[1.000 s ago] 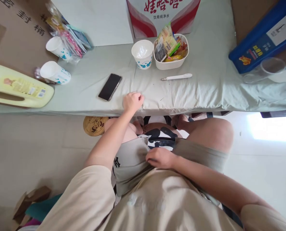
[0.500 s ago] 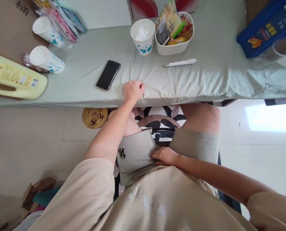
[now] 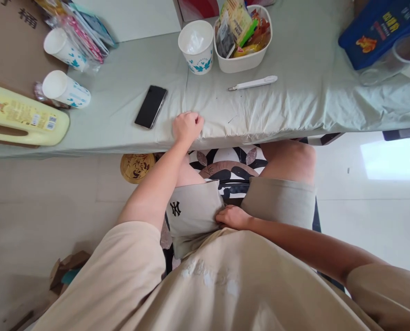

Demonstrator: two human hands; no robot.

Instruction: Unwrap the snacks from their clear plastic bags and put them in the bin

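My left hand (image 3: 188, 125) rests as a closed fist on the front part of the cloth-covered table (image 3: 115, 105). Nothing shows in it. Just left of this fist lies a black smartphone (image 3: 151, 106), screen up and apart from the hand. My right hand (image 3: 234, 217) lies in my lap on the grey shorts (image 3: 194, 207), fingers loosely bent and their tips partly hidden; I see no object in it. Beyond the left fist stands a paper cup (image 3: 199, 59) with blue leaves. A white pen-like tool (image 3: 255, 83) lies to the right.
A white tub (image 3: 246, 63) of packaged snacks stands at the back. Two tipped paper cups (image 3: 66, 89) and a yellow jug (image 3: 25, 115) are on the left. A blue package (image 3: 373, 37) and a clear plastic cup (image 3: 398, 53) sit at right. A round wooden stool (image 3: 135, 168) is below.
The view has shifted slightly, so the table things sit a little differently in the picture. Both hands stay where they were; nothing has been picked up or let go.
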